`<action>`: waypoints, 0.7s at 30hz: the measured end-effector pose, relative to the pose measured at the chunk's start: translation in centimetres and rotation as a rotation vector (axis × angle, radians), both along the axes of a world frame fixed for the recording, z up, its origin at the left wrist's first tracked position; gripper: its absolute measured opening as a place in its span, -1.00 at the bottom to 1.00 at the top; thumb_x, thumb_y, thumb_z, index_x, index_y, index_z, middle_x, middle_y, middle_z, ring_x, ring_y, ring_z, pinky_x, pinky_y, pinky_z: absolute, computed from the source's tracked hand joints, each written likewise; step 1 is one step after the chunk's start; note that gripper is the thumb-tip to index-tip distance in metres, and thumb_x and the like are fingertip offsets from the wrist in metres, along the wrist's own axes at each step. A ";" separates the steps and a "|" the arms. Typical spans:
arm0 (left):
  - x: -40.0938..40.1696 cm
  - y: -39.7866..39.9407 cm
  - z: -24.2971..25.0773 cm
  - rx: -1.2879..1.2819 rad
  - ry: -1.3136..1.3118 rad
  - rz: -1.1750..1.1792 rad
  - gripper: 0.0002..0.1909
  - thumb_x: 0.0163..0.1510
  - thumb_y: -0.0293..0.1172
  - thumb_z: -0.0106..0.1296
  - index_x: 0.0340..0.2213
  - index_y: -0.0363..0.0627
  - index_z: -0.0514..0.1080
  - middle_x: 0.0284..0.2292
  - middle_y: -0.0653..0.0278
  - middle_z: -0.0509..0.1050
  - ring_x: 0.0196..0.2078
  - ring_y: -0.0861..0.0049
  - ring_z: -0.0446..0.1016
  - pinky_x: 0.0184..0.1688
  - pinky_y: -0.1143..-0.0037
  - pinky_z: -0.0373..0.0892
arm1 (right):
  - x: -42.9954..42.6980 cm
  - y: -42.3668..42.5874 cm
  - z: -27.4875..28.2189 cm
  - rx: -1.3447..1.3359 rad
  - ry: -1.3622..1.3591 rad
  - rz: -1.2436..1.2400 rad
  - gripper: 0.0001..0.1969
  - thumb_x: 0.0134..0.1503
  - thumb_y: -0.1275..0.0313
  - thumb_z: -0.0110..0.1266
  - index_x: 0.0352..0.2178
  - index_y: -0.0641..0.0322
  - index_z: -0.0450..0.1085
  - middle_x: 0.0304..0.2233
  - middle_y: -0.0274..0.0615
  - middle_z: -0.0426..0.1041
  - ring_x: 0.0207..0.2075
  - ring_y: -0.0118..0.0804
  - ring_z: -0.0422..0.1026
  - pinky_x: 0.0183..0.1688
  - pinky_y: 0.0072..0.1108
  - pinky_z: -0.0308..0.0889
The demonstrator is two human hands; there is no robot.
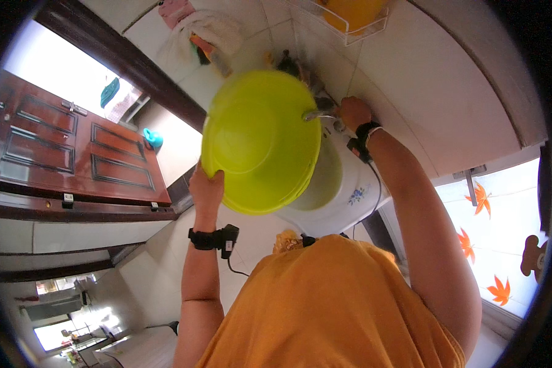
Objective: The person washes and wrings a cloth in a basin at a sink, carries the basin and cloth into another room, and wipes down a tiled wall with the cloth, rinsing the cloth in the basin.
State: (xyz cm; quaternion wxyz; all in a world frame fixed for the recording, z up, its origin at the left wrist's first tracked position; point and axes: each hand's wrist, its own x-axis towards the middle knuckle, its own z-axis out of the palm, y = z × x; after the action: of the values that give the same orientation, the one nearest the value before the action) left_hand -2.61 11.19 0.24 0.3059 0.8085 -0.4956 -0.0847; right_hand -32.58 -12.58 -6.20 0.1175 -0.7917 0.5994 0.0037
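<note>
My left hand (207,186) grips the lower left rim of a yellow-green plastic basin (262,142), its thumb over the edge. The basin is tilted, its inside facing the camera. A metal faucet (321,114) reaches from the right over the basin's rim, its spout end above the basin. My right hand (355,113) is at the faucet's base end, fingers curled; its exact hold on the handle is hidden. Beneath and to the right of the basin is a white ceramic washbasin (340,198) with a blue flower print. Whether water runs is not clear.
A white wire rack (368,30) with an orange-yellow item hangs on the tiled wall above. A whitish towel (211,32) hangs at the upper left. Small dark objects (289,64) stand behind the faucet. A brown wooden door (73,142) is at left, and a glass panel with orange leaves (483,239) at right.
</note>
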 end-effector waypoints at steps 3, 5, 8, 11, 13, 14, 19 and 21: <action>1.6 0.9 0.2 -0.050 0.156 0.049 -0.67 -0.20 -0.46 -0.09 -0.30 -0.29 0.35 -0.44 -0.01 0.45 -0.39 0.20 0.45 -0.36 0.43 0.33 | 0.2 -0.2 -0.3 -0.029 0.031 0.035 -0.70 0.05 0.28 -0.18 -0.36 0.31 0.35 -0.31 0.02 0.37 -0.26 -0.02 0.36 -0.24 -0.30 0.30; 2.4 1.4 -0.3 -0.098 0.253 0.079 -0.73 -0.20 -0.46 -0.08 -0.37 -0.33 0.36 -0.49 0.03 0.45 -0.45 0.27 0.45 -0.41 0.49 0.31 | 0.2 -0.4 -0.6 -0.020 0.022 0.011 -0.71 0.05 0.28 -0.17 -0.35 0.29 0.35 -0.29 0.01 0.37 -0.25 -0.05 0.36 -0.25 -0.32 0.31; 2.8 2.3 -0.9 -0.176 0.316 0.096 -0.73 -0.19 -0.49 -0.08 -0.37 -0.34 0.35 -0.54 0.06 0.44 -0.49 0.32 0.44 -0.42 0.51 0.31 | 0.0 -0.8 -0.7 0.044 0.061 -0.033 -0.71 0.04 0.28 -0.16 -0.35 0.29 0.35 -0.30 0.01 0.36 -0.26 -0.08 0.37 -0.23 -0.32 0.30; 1.1 2.9 -0.9 -0.281 0.213 0.097 -0.68 -0.19 -0.52 -0.05 -0.29 -0.30 0.34 -0.52 0.03 0.45 -0.46 0.30 0.46 -0.43 0.49 0.33 | 0.7 0.9 1.3 -0.020 0.169 0.161 -0.74 0.04 0.32 -0.17 -0.33 0.25 0.35 -0.26 -0.03 0.35 -0.22 -0.10 0.35 -0.19 -0.37 0.29; -0.8 2.7 0.5 -0.279 0.064 0.075 -0.57 -0.19 -0.53 -0.03 -0.17 -0.26 0.29 -0.43 -0.02 0.45 -0.41 0.24 0.47 -0.41 0.47 0.35 | 0.0 1.0 0.7 -0.122 0.126 0.188 -0.71 0.01 0.28 -0.11 -0.40 0.33 0.36 -0.35 0.01 0.37 -0.28 -0.06 0.36 -0.23 -0.36 0.28; -1.1 2.8 0.5 -0.210 0.050 0.044 -0.45 -0.19 -0.52 -0.01 -0.06 -0.20 0.20 -0.34 -0.03 0.42 -0.35 0.19 0.45 -0.39 0.46 0.36 | -0.3 0.9 0.4 -0.226 0.084 0.222 -0.66 -0.02 0.23 -0.06 -0.48 0.41 0.36 -0.44 0.05 0.38 -0.34 -0.03 0.37 -0.27 -0.35 0.27; -2.3 3.0 -0.8 -0.256 -0.125 -0.100 -0.43 -0.15 -0.47 -0.05 -0.03 -0.19 0.15 -0.23 -0.02 0.39 -0.30 0.24 0.45 -0.33 0.46 0.38 | -2.0 -2.5 -5.8 -0.184 0.127 0.087 -0.71 0.08 0.32 -0.26 -0.25 0.17 0.34 -0.14 -0.15 0.28 -0.11 -0.14 0.28 -0.12 -0.37 0.24; -2.3 3.4 -1.4 -0.245 -0.190 -0.140 -0.27 -0.26 -0.53 0.03 0.02 -0.14 0.07 -0.32 -0.05 0.40 -0.39 0.14 0.44 -0.42 0.45 0.38 | -1.9 -2.7 -7.2 -0.404 0.092 0.235 -0.70 0.09 0.31 -0.27 -0.25 0.19 0.33 -0.16 -0.14 0.30 -0.13 -0.13 0.29 -0.12 -0.35 0.24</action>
State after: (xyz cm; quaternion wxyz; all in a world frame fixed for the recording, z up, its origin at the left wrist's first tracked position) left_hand -4.91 14.60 -1.14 0.3473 0.7331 -0.5839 0.0320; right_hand -34.45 -15.27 -13.42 -0.0721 -0.8625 0.4965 -0.0665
